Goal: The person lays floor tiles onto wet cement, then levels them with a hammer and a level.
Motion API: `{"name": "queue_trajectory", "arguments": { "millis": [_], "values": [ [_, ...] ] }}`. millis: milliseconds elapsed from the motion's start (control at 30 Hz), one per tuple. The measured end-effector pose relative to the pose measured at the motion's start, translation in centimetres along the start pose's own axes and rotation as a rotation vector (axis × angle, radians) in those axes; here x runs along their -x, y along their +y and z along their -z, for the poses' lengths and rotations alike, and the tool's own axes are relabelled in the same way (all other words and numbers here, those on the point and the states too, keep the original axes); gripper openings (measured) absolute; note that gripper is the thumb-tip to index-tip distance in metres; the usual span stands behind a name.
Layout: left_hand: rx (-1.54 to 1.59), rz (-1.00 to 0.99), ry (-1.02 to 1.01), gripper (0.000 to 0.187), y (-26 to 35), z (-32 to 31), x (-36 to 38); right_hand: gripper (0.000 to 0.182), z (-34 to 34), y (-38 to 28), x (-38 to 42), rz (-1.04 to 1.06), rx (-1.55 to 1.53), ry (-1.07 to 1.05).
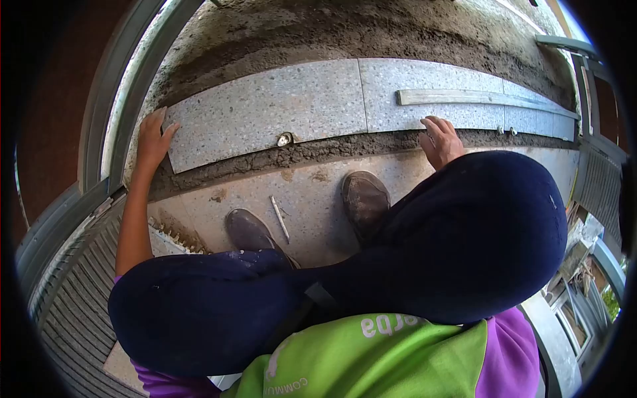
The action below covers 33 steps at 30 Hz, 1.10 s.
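Note:
A large speckled grey tile [259, 106] lies on a bed of wet mortar [318, 149], its near edge facing me. My left hand [154, 136] is at the tile's left end, fingers stretched and thumb apart, fingertips right at the edge. Farther right, my right hand [441, 140] hovers by the near edge of the neighbouring tile [424, 76], fingers slightly bent and holding nothing. On that neighbouring tile rests a long metal straightedge [464, 98]. A round cutout with a pale fitting [284, 139] breaks the large tile's near edge.
Rough mortar [411, 36] stretches behind the tile row. A white pencil-like stick [279, 219] lies on the lower tiled floor between my shoes [365, 202]. Two small pale knobs [507, 131] sit at the right tiles' edge. Metal frames [126, 86] stand at both sides.

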<state>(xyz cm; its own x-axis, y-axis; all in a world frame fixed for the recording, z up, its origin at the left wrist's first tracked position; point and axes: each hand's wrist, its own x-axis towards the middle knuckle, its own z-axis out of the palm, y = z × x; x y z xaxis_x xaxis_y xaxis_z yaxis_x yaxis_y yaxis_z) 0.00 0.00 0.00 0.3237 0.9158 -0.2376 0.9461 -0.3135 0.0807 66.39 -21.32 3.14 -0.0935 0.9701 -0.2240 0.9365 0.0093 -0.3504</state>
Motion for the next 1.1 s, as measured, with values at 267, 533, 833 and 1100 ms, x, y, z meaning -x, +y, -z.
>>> {"name": "queue_trajectory", "arguments": {
  "millis": [267,533,833,1100],
  "values": [
    [-0.001,-0.003,-0.015,0.062,1.4,0.8,-0.2,0.031,-1.4,9.4,8.5,0.053,0.252,0.062],
    [-0.010,0.005,-0.035,0.064,1.0,0.6,-0.5,0.031,-1.3,11.5,15.5,-0.395,0.199,-0.196],
    [0.000,-0.016,-0.033,0.070,0.7,-0.1,0.3,0.032,-1.9,11.5,18.0,-0.599,0.183,-0.381],
    [-0.006,0.008,-0.059,0.075,1.1,-0.1,0.5,0.032,-1.9,11.2,19.0,-0.697,0.187,-0.485]
  ]
}}
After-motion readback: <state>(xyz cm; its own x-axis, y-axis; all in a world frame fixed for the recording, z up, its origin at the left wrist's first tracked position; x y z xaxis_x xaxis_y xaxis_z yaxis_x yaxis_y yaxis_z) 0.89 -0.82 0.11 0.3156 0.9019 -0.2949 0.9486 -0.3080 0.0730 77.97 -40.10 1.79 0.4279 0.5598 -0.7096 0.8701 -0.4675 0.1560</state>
